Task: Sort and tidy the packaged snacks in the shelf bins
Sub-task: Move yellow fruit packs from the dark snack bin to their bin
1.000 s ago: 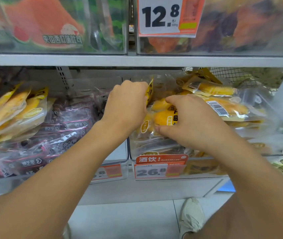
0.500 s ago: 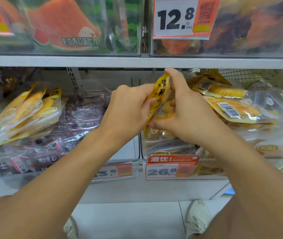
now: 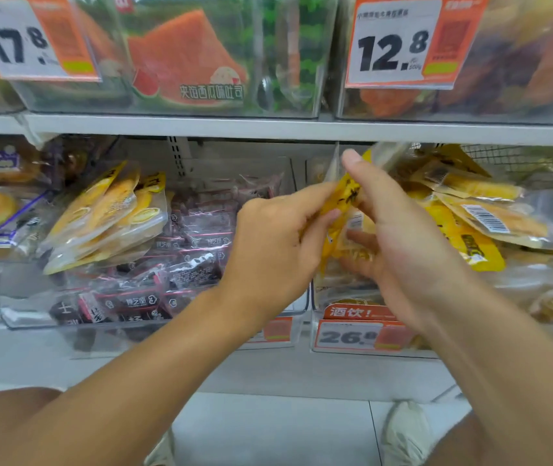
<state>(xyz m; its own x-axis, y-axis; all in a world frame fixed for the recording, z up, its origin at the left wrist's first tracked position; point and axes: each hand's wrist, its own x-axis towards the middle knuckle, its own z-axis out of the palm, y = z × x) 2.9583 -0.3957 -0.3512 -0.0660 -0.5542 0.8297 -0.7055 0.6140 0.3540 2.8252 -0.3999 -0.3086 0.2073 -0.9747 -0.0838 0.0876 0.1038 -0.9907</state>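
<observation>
Left hand and right hand pinching yellow snack packet, price tag "26.8"

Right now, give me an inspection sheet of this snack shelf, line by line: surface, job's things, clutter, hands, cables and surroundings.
Surface: grey shelf board above the lower row of clear bins; floor tiles below.
Job's things: yellow snack packet held up in front of the right-hand bin, which is piled with more yellow packets; dark packets fill the middle bin.
Clutter: several yellow packets lie on top of the dark ones at the middle bin's left side.
Hands: left hand pinches the held packet; right hand has its grip on it too, thumb up.
Cables: nothing seen.
Surroundings: price tags 17.8, 12.8, 26.8; watermelon-print pack above; a shoe below.
</observation>
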